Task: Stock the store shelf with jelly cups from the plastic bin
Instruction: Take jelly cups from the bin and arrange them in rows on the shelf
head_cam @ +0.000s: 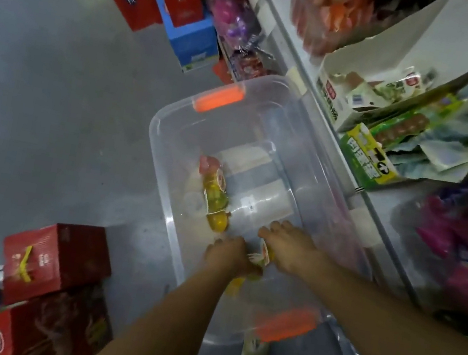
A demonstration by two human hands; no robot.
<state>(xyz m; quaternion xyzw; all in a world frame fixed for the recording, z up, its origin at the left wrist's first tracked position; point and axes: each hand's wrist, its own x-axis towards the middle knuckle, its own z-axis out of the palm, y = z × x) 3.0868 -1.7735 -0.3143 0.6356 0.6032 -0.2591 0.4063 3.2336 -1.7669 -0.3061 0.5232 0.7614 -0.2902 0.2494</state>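
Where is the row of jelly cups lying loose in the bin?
Head view: the row of jelly cups lies on the floor of the plastic bin by its left wall, just beyond the left hand.

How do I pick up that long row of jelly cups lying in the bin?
Reach straight down from above: the bin is open on top. The row of jelly cups lies flat, long and narrow, so pinch across its middle, fingers on both long sides; it should probably hang evenly.
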